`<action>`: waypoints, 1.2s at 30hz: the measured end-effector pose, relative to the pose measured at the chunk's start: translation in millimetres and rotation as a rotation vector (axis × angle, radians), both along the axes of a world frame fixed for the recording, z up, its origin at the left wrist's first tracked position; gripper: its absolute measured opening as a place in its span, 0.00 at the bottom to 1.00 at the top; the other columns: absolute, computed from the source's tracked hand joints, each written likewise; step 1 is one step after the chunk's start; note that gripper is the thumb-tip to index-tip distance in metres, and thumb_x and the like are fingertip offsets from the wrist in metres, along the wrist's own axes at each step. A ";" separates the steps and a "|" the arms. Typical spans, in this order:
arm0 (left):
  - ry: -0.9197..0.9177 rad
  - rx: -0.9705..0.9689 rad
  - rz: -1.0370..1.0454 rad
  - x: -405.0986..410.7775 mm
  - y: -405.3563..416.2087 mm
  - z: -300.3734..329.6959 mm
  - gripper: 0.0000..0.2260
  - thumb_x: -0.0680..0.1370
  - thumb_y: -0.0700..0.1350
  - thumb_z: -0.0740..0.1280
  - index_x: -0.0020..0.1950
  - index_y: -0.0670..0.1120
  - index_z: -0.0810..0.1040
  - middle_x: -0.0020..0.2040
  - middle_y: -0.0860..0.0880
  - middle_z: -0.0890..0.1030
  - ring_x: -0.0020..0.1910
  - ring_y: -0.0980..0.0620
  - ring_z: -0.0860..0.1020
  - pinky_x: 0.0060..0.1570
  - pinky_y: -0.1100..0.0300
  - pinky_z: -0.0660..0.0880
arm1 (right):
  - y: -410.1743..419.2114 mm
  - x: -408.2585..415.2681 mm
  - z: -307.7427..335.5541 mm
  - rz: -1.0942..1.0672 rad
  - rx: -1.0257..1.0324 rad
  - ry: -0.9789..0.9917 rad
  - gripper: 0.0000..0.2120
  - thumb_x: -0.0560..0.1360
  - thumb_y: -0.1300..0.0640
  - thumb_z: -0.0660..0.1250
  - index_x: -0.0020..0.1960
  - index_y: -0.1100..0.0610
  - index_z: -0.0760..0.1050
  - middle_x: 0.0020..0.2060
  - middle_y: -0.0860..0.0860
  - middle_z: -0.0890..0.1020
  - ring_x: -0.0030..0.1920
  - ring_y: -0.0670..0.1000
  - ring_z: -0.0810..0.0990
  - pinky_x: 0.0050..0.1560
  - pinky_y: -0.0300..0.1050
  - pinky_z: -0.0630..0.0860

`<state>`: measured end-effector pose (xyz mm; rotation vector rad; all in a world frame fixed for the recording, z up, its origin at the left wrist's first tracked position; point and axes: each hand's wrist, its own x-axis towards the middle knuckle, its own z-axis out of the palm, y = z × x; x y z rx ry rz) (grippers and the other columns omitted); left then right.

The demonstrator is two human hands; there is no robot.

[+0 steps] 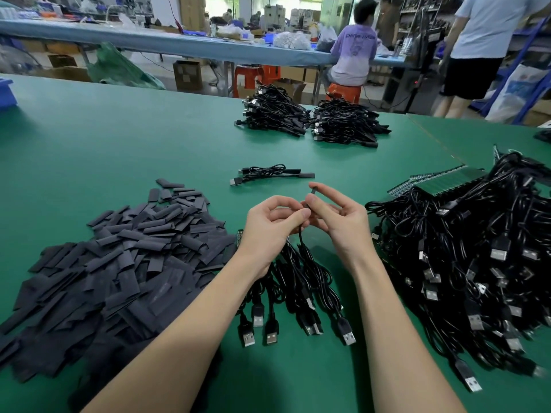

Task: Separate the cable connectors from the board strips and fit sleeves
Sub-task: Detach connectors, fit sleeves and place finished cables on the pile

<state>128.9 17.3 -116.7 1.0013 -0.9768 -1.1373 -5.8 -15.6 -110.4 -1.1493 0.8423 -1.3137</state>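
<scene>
My left hand (272,223) and my right hand (338,214) meet above the green table (149,135), pinching a small black sleeve (313,192) at the end of a black cable (300,238). The cable hangs down into a small bunch of USB cables (298,296) lying between my forearms. A heap of flat black sleeves (119,263) lies on the left. On the right sits a big tangle of cables (477,251) still joined to green board strips (441,180). A green board end (239,238) peeks out beside my left hand.
Two finished cables (271,173) lie just beyond my hands. Two stacked bundles of cables (310,117) sit at the far edge of the table. A blue bin (6,93) is at the far left. People stand and sit at benches behind.
</scene>
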 end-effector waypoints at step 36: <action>-1.094 -0.143 0.303 65.0 -51.4 10.6 0.05 0.78 0.42 0.69 0.52 0.48 0.75 0.46 0.54 0.79 0.45 0.54 0.76 0.48 0.69 0.70 | -10.2 8.2 -13.7 -0.014 -0.192 1.094 0.04 0.74 0.43 0.71 0.42 0.41 0.82 0.41 0.38 0.85 0.51 0.44 0.80 0.55 0.44 0.77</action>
